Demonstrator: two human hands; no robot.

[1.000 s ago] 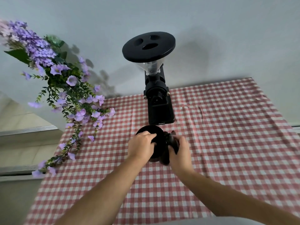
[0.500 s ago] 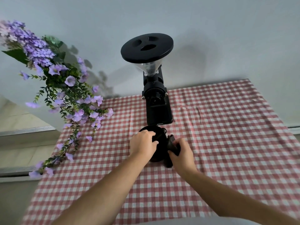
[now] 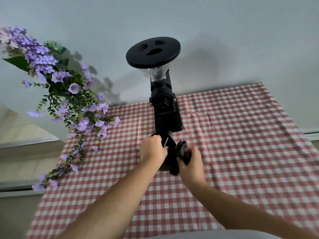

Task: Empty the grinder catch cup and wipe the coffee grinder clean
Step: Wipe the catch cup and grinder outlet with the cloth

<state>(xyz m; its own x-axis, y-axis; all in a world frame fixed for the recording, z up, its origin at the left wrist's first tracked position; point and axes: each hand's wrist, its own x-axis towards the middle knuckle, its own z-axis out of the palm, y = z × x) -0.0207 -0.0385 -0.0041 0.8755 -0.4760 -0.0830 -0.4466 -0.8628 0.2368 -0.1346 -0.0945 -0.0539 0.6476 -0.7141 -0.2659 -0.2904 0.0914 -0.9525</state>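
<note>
A black coffee grinder (image 3: 166, 111) with a clear hopper and a wide black lid stands at the back of the red-checked tablecloth (image 3: 241, 144). Just in front of its base is the round black catch cup (image 3: 168, 144), tilted on its side. My left hand (image 3: 152, 150) grips the cup's left rim. My right hand (image 3: 190, 161) is closed on a dark cloth (image 3: 181, 150) bunched against the cup's right side. The cup's inside is hidden from me.
Purple artificial flowers (image 3: 57, 87) with trailing green stems hang over the table's left edge. A plain pale wall (image 3: 241, 40) rises right behind the grinder. Pale steps (image 3: 25, 144) lie beyond the table's left side.
Both hands and the cup have shifted slightly toward the grinder's base. The right hand has turned the cloth higher against the cup's side.
</note>
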